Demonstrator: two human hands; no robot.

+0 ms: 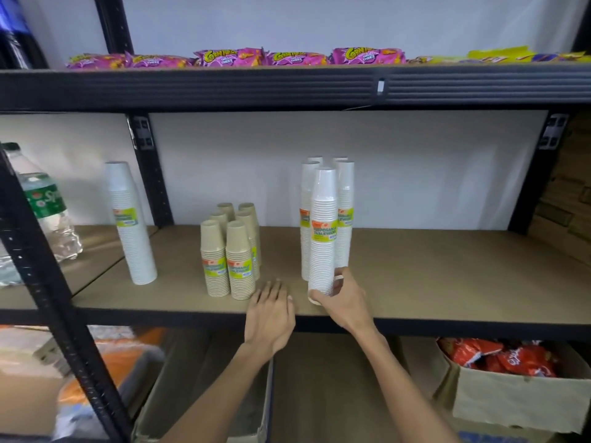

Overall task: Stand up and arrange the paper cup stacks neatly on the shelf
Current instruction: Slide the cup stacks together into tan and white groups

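Your right hand (343, 297) grips the tall white paper cup stack with the green-and-orange label (323, 231) at its foot, fingers and thumb curled round it. They hide the base, so you cannot tell whether it sits flat on the brown shelf board (447, 276) near the front edge. Just behind it stand more white cup stacks (346, 199), mostly covered, so their number is unclear. Your left hand (271, 310) lies flat on the shelf edge, fingers straight, holding nothing, just beside the cluster of short tan paper cup stacks (228, 251). A lone white cup stack (131, 225) stands well apart at the left. The pink snack packets (230, 57) above are half hidden by the upper shelf.
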